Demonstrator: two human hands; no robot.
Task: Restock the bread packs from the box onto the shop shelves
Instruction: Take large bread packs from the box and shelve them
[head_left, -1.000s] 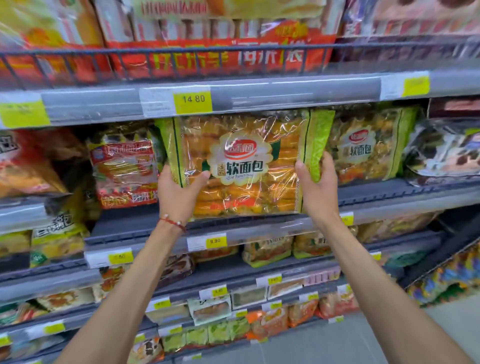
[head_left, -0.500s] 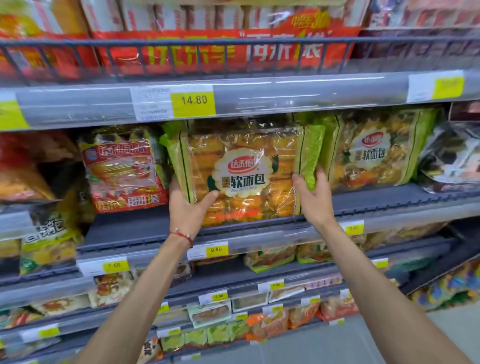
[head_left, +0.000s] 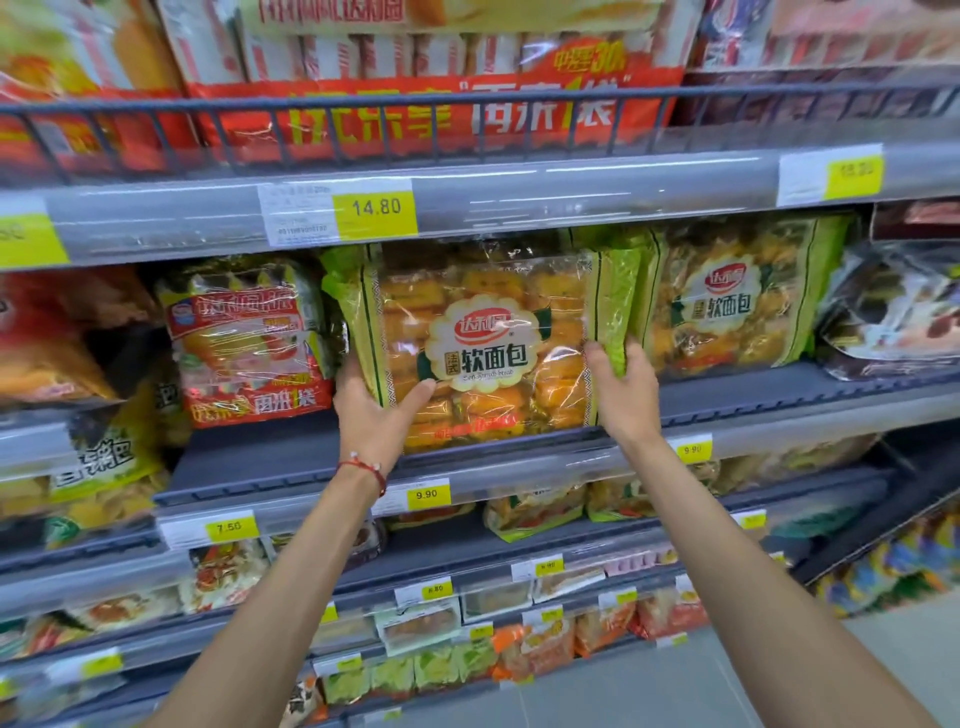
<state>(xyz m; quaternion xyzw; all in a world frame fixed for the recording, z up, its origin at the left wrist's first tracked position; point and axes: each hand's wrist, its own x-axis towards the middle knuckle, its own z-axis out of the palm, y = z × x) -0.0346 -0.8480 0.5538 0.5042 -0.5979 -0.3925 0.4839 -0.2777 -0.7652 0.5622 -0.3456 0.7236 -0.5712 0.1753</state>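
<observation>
- bread pack (head_left: 480, 345) now further back on the grey shelf (head_left: 291, 457), bottom edge resting on it, upright; a second ago it was held out in front of the shelf edge
- left hand (head_left: 376, 415) fingers still grasping lower left corner
- right hand (head_left: 621, 392) fingers grasping green right edge
- sits between red pack (head_left: 249, 338) and matching green pack (head_left: 727, 301)

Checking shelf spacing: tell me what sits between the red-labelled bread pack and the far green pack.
The green bread pack held by both hands, left hand and right hand, in the head view.
</observation>
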